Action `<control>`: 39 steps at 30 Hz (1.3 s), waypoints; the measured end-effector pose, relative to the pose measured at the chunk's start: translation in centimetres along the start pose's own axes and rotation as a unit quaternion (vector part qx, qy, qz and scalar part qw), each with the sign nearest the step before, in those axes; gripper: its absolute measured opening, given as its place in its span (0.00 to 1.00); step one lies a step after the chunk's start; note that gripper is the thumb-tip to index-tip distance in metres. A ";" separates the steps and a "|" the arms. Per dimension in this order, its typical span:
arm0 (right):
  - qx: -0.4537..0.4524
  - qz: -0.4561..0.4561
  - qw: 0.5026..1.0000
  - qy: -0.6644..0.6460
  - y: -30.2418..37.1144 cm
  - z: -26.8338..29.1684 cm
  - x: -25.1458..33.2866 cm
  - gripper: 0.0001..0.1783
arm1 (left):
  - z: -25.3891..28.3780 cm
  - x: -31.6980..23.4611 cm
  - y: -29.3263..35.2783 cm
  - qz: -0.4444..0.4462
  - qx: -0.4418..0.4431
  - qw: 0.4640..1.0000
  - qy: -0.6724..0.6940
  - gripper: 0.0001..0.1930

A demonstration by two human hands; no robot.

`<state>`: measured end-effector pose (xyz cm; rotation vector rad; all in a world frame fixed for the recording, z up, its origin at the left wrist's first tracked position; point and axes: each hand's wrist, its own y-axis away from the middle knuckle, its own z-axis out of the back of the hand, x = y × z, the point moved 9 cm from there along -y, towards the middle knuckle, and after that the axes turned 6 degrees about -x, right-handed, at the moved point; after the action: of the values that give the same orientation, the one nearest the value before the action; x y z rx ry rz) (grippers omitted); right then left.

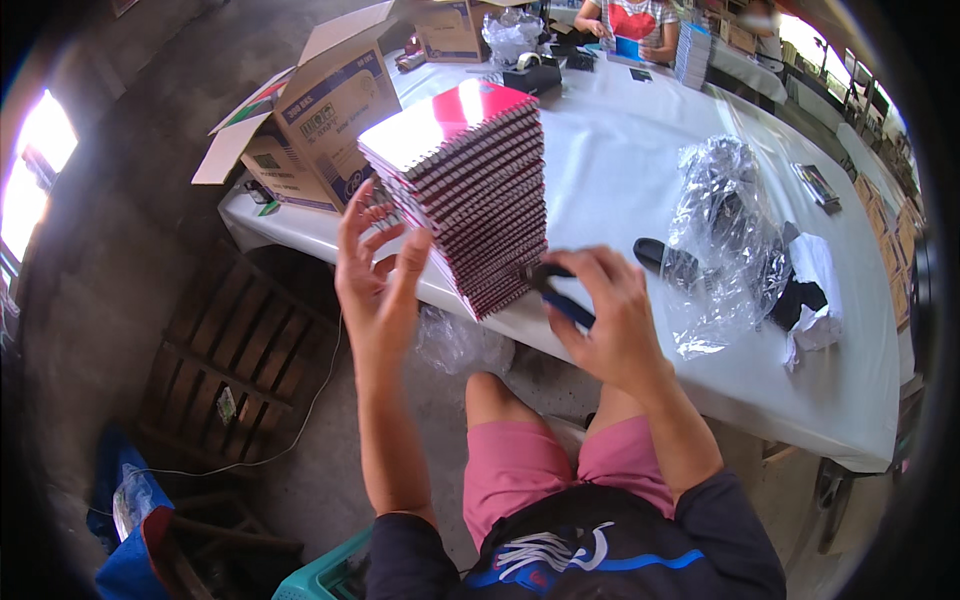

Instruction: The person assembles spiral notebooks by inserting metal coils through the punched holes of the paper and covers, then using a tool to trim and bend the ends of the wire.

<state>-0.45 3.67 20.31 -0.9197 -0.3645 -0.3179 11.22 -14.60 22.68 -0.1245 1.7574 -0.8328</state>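
Observation:
A tall stack of spiral-bound notebooks point(485, 195) with red and white covers stands at the near edge of the white-covered table point(610, 170). My left hand point(378, 290) is open at the left side of the stack, fingers spread and curved; whether the fingertips touch the notebooks I cannot tell. In my right hand point(622, 320) is a pair of pliers point(566, 304) with dark blue handles. The pliers' jaws are close to the wire spirals near the bottom of the stack, at its right corner.
An open cardboard box point(325, 130) stands left of the stack. Crumpled clear plastic point(715, 230) and a dark strap-like piece point(660, 258) lie to the right. Across the table, a person point(640, 25) handles something blue beside another stack point(692, 55). A wooden pallet point(225, 360) lies on the floor.

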 end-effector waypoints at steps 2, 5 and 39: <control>-0.037 0.014 0.997 0.064 -2.5 0.9 1.4 0.27 | -1.1 0.1 -0.5 -0.019 -0.010 0.999 0.027 0.27; -0.067 0.024 0.992 0.104 -4.5 0.5 2.6 0.27 | -0.8 0.4 -1.3 -0.023 -0.054 0.996 0.060 0.19; -0.008 0.000 0.998 0.056 -6.7 -2.1 2.6 0.17 | -0.4 0.0 -0.8 -0.056 -0.120 0.989 0.060 0.11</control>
<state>-0.61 -2.17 25.06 -0.9124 -0.2593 -0.3716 10.65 -15.04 23.24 -0.3408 1.9748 -0.7186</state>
